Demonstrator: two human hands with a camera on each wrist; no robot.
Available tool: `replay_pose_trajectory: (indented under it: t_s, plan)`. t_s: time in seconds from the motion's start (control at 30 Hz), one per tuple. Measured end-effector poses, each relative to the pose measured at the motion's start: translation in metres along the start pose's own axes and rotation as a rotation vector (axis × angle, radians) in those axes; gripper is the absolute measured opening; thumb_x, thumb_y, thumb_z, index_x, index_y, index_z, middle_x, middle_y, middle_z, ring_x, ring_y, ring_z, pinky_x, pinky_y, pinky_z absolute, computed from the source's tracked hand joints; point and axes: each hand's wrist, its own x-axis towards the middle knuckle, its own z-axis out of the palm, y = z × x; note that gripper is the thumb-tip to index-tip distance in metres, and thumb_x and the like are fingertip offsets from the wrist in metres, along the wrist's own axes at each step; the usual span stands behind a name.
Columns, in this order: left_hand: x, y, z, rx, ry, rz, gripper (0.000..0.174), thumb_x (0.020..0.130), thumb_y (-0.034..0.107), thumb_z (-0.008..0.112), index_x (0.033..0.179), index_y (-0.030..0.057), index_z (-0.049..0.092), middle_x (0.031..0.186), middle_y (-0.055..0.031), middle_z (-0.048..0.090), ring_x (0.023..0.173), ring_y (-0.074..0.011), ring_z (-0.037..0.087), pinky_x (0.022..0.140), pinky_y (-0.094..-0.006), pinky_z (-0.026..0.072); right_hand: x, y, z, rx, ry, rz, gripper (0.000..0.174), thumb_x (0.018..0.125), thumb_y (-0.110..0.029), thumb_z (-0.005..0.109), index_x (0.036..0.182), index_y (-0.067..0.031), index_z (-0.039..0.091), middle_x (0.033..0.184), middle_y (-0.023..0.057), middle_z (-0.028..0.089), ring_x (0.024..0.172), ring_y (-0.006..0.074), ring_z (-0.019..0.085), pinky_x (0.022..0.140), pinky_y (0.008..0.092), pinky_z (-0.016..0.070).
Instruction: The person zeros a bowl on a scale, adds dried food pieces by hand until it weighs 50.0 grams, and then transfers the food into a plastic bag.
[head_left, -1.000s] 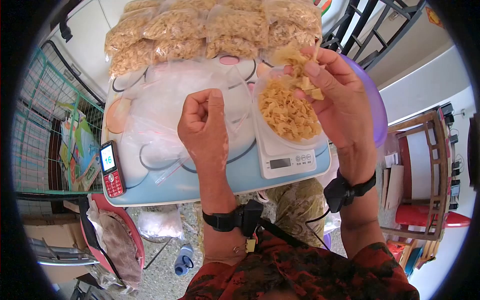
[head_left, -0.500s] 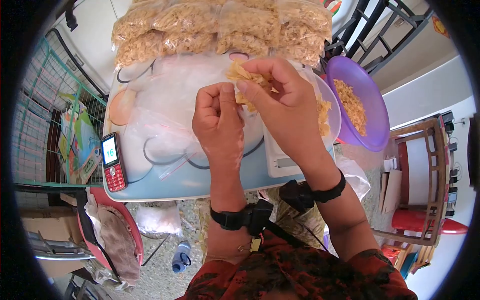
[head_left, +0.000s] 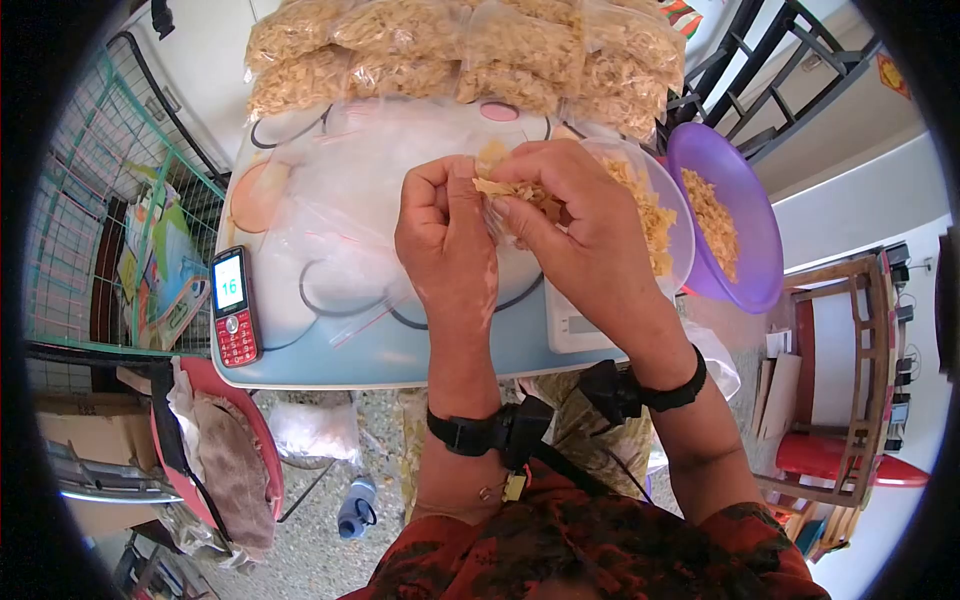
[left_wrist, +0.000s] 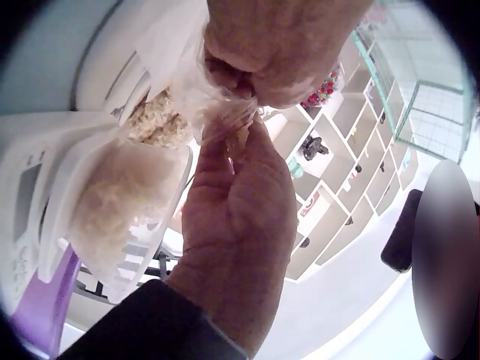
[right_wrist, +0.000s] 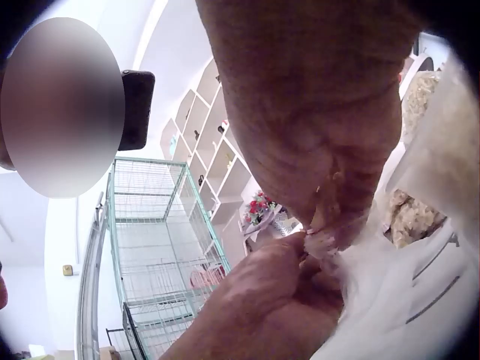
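Observation:
My right hand (head_left: 590, 215) pinches a clump of thin, pale-yellow dried flakes (head_left: 515, 190) between thumb and fingers. Right beside it, my left hand (head_left: 445, 235) is curled with the thumb on top, gripping the mouth of a clear plastic bag (left_wrist: 214, 116). In the left wrist view the right fingertips are right at the bag's mouth, and the flakes are mostly hidden behind the fingers. A translucent bowl (head_left: 688, 250) of the same flakes sits on a white kitchen scale (head_left: 580, 335), partly covered by the right forearm.
Filled bags of flakes (head_left: 520, 50) are stacked along the table's back. Flat plastic bags (head_left: 340, 220) lie left of the hands. A red phone (head_left: 232, 310) lies at the left edge. Beyond the right edge stands a purple basin (head_left: 755, 240) with more flakes.
My right hand has moved left from above the bowl to the left hand, carrying the clump of flakes. The left hand stays curled in about the same place.

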Motion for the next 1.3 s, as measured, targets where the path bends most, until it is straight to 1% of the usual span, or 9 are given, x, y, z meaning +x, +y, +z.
replay_pose_trajectory:
  t_s: [0.27, 0.37, 0.47, 0.67, 0.77, 0.87, 1.07, 1.17, 1.3]
  plan:
    - [0.000, 0.008, -0.001, -0.029, -0.004, -0.008, 0.016, 0.096, 0.019, 0.064, 0.100, 0.0031, 0.063, 0.075, 0.0025, 0.060, 0.058, -0.0009, 0.047, 0.046, -0.0165, 0.0324, 0.004, 0.005, -0.004, -0.075, -0.123, 0.013, 0.014, 0.084, -0.009, 0.063, 0.093, 0.0007, 0.065, 0.090, 0.0184, 0.064, 0.083, 0.0375, 0.063, 0.071, 0.0431, 0.0505]
    - [-0.002, 0.017, 0.001, 0.020, -0.022, 0.025, 0.017, 0.096, 0.018, 0.065, 0.100, 0.0017, 0.064, 0.076, 0.0020, 0.060, 0.060, -0.0008, 0.047, 0.048, -0.0164, 0.0323, 0.012, 0.007, -0.006, -0.116, -0.247, -0.035, 0.015, 0.083, -0.008, 0.065, 0.094, 0.0021, 0.063, 0.087, 0.0185, 0.064, 0.073, 0.0340, 0.061, 0.066, 0.0382, 0.0491]
    - [-0.002, 0.019, 0.001, -0.010, -0.078, 0.055, 0.018, 0.096, 0.018, 0.065, 0.100, 0.0006, 0.065, 0.077, 0.0012, 0.062, 0.061, -0.0013, 0.047, 0.051, -0.0163, 0.0333, 0.023, 0.002, -0.009, -0.264, -0.432, 0.001, 0.016, 0.084, -0.012, 0.062, 0.085, 0.0038, 0.060, 0.080, 0.0211, 0.062, 0.071, 0.0373, 0.060, 0.064, 0.0412, 0.0474]
    - [0.002, 0.020, -0.008, -0.031, -0.117, -0.002, 0.020, 0.096, 0.021, 0.064, 0.101, 0.0010, 0.065, 0.078, 0.0007, 0.063, 0.061, -0.0021, 0.048, 0.051, -0.0168, 0.0334, 0.035, -0.003, -0.006, -0.264, -0.456, -0.008, 0.020, 0.085, -0.014, 0.058, 0.077, 0.0033, 0.064, 0.078, 0.0249, 0.063, 0.074, 0.0430, 0.063, 0.066, 0.0495, 0.0495]
    - [0.005, 0.019, -0.011, -0.013, -0.033, -0.065, 0.021, 0.096, 0.022, 0.064, 0.100, 0.0020, 0.064, 0.074, 0.0019, 0.060, 0.057, -0.0022, 0.045, 0.048, -0.0181, 0.0318, 0.035, 0.001, -0.002, -0.100, -0.416, 0.136, 0.026, 0.087, -0.020, 0.065, 0.095, 0.0048, 0.066, 0.077, 0.0181, 0.063, 0.069, 0.0247, 0.064, 0.063, 0.0361, 0.0476]
    - [0.006, 0.020, -0.013, -0.043, 0.027, -0.129, 0.020, 0.095, 0.023, 0.066, 0.098, 0.0029, 0.064, 0.070, 0.0027, 0.057, 0.053, -0.0030, 0.043, 0.046, -0.0195, 0.0304, 0.033, 0.000, -0.003, 0.101, -0.371, 0.225, 0.030, 0.088, -0.024, 0.059, 0.096, 0.0045, 0.065, 0.079, 0.0215, 0.066, 0.075, 0.0317, 0.067, 0.067, 0.0390, 0.0511]
    - [0.009, 0.014, -0.019, -0.192, 0.037, -0.162, 0.019, 0.097, 0.019, 0.064, 0.098, 0.0011, 0.062, 0.072, 0.0014, 0.058, 0.053, -0.0022, 0.045, 0.045, -0.0190, 0.0348, 0.024, 0.004, -0.006, 0.244, -0.426, 0.235, 0.041, 0.088, -0.026, 0.060, 0.116, 0.0032, 0.062, 0.086, 0.0140, 0.069, 0.076, 0.0226, 0.065, 0.072, 0.0331, 0.0504]
    - [0.008, 0.014, -0.017, -0.202, 0.017, -0.168, 0.018, 0.096, 0.020, 0.065, 0.098, 0.0024, 0.063, 0.071, 0.0020, 0.057, 0.054, -0.0021, 0.044, 0.045, -0.0189, 0.0331, 0.026, -0.005, -0.007, 0.145, -0.414, 0.215, 0.031, 0.087, -0.021, 0.059, 0.105, 0.0031, 0.065, 0.082, 0.0169, 0.067, 0.073, 0.0270, 0.064, 0.069, 0.0358, 0.0502]
    - [0.004, 0.022, -0.011, -0.115, -0.017, -0.118, 0.018, 0.095, 0.022, 0.066, 0.098, 0.0039, 0.065, 0.070, 0.0039, 0.056, 0.055, -0.0017, 0.042, 0.046, -0.0183, 0.0290, 0.028, 0.008, -0.002, -0.054, -0.452, 0.128, 0.022, 0.087, -0.012, 0.063, 0.104, 0.0032, 0.066, 0.077, 0.0102, 0.065, 0.069, 0.0162, 0.062, 0.064, 0.0303, 0.0486]
